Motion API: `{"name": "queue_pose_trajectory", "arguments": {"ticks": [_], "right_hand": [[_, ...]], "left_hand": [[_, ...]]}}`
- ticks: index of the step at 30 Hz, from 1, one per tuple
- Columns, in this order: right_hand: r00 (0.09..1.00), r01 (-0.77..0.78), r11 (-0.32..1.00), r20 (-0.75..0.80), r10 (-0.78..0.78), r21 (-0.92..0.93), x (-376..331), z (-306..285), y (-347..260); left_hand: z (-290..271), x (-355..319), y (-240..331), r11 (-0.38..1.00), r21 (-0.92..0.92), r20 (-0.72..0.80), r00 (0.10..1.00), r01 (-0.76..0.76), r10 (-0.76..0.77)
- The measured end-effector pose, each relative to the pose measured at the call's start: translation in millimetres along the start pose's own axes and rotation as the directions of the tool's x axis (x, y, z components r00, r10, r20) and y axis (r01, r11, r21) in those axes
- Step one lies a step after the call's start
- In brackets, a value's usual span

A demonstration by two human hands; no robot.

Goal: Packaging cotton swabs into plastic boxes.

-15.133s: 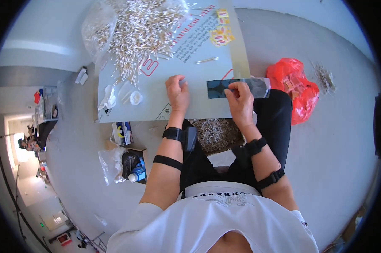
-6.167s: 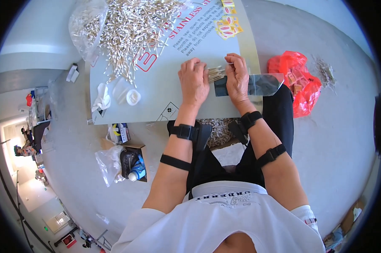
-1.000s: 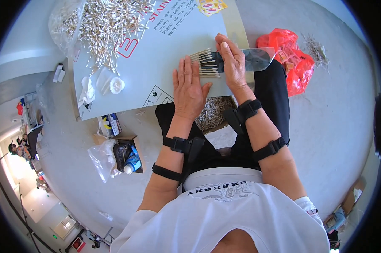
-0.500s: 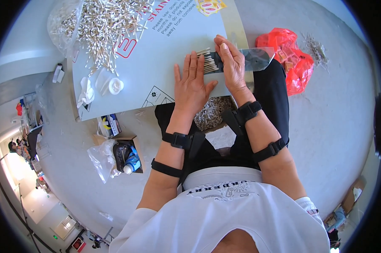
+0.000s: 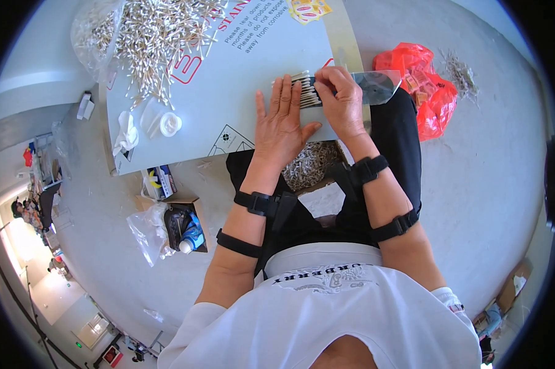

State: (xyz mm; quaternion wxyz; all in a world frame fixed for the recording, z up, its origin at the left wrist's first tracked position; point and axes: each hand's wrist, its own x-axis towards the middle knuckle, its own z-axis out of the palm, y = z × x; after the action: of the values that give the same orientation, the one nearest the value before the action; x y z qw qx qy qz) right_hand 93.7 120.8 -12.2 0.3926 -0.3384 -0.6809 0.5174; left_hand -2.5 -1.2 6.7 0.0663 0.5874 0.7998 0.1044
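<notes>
My left hand (image 5: 281, 126) lies flat on the table (image 5: 185, 132), fingers stretched out and held over one end of a row of cotton swabs (image 5: 309, 92). The swabs lie side by side on a dark strip (image 5: 326, 82). At the other end of the row my right hand (image 5: 344, 106) is closed, its fingertips curled and pinched together at the swab tips. Whatever lies between those fingertips is hidden. A clear plastic sheet (image 5: 381, 86) sticks out past the table's right edge, beyond my right hand.
A big heap of loose cotton swabs (image 5: 157, 46) spills from a clear bag at the far left. Nearer stand a small round white tub (image 5: 170, 124) and a crumpled white glove or tissue (image 5: 125, 132). A red bag (image 5: 436, 101) with packets is at right. A swab-filled box (image 5: 311, 165) sits between my legs.
My right hand has gone from stretched fingers, held upright beside the swabs, to curled fingers pinching at their ends. My left hand has barely moved.
</notes>
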Motion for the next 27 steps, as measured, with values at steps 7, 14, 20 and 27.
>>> {"name": "queue_pose_trajectory", "arguments": {"ticks": [7,14,20,27], "right_hand": [[0.981,0.139,0.815,0.189,-0.037,-0.562,-4.0,-10.2,-16.6],[0.995,0.061,0.858,0.103,-0.010,-0.511,-1.7,1.4,-14.1],[0.987,0.097,0.995,-0.128,-0.093,0.024,9.7,24.9,11.9],[0.981,0.036,0.991,-0.196,-0.010,0.129,-3.3,32.9,6.8]], "left_hand": [[3.6,2.2,-3.2,0.999,-0.038,-0.023,0.999,-0.040,0.039],[10.7,4.7,-17.3,0.965,-0.258,-0.249,0.968,-0.057,-0.010],[31.7,36.2,-1.1,0.653,-0.753,-0.458,0.779,-0.083,-0.429],[33.0,47.8,16.3,0.473,-0.871,-0.399,0.752,-0.133,-0.525]]}}
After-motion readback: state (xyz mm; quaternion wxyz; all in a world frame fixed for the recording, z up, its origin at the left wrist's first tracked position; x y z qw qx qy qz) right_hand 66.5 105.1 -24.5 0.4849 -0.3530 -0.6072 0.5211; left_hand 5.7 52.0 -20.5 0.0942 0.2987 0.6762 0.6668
